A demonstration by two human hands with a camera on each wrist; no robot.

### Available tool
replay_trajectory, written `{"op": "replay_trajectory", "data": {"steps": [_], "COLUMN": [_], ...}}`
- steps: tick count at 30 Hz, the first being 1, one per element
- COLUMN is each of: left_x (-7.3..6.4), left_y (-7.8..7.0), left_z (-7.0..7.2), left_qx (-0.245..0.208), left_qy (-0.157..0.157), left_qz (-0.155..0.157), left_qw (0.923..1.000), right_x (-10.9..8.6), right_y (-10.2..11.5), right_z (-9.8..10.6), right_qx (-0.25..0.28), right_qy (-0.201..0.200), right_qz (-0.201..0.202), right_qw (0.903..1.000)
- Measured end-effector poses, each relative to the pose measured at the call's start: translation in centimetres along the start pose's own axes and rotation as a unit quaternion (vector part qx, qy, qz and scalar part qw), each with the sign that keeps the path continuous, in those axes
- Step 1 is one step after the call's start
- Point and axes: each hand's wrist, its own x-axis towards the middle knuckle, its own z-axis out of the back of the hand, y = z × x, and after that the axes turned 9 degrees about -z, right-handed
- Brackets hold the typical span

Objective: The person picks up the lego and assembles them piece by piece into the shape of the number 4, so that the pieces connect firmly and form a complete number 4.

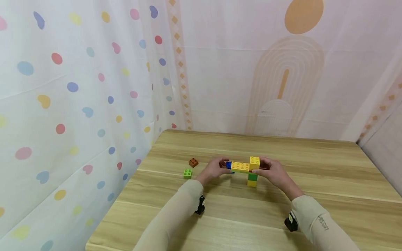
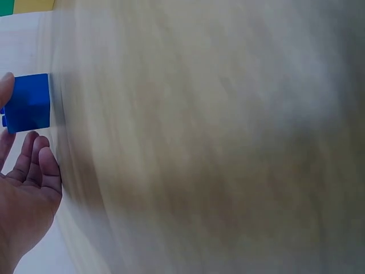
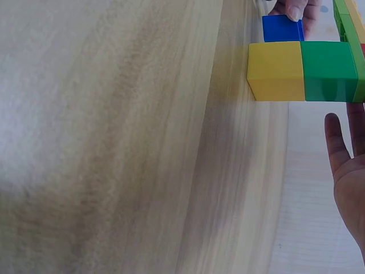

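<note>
A brick structure [image 1: 240, 167] is between the two hands. Its long yellow brick [image 1: 240, 166] lies over a light green layer [image 3: 344, 23]. A small yellow brick [image 1: 254, 161] tops its right end, and a green brick [image 1: 252, 177] and a yellow brick [image 3: 276, 71] stack beneath that end. My left hand [image 1: 216, 168] pinches a blue brick [image 2: 29, 104] at the left end; whether it is joined there cannot be told. At the right end my right hand [image 1: 274, 172] grips the structure near the small yellow brick, thumb in front and fingers partly hidden behind.
On the wooden table [image 1: 220, 216], left of the left hand, lie a brown brick [image 1: 193, 162] and a light green brick [image 1: 187, 173]. A patterned curtain [image 1: 213, 87] hangs behind the table. Black wrist cameras [image 1: 200, 205] sit at both sleeves.
</note>
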Motion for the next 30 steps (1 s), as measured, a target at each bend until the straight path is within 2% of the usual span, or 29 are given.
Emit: {"op": "replay_trajectory", "data": {"steps": [4,12,18,24,30], "left_x": [0.1,0.3,0.2,-0.2,-0.7], "left_y": [-0.1,-0.1,0.1,0.5,0.4], "left_z": [-0.3,-0.6,-0.7,0.1,1.5], "left_qx": [0.006,0.001,0.006,-0.003,-0.015], "left_qy": [0.003,-0.002,-0.004,-0.009,-0.026], "left_qz": [-0.002,0.017,0.009,0.01,-0.007], "left_qw": [1.0,0.9998,0.9999,0.9999,0.9995], "right_x": [-0.1,0.0,0.1,0.1,-0.1], "right_y": [0.0,-0.1,-0.4,-0.6,-0.6], "right_z": [-0.1,-0.1,-0.2,-0.3,-0.3], "right_qx": [-0.001,-0.011,-0.017,-0.005,-0.001], "right_qy": [-0.003,-0.004,-0.002,0.006,0.007], "right_qz": [-0.004,-0.018,-0.008,-0.004,-0.006], "right_qw": [1.0,0.9998,0.9998,1.0,1.0]}}
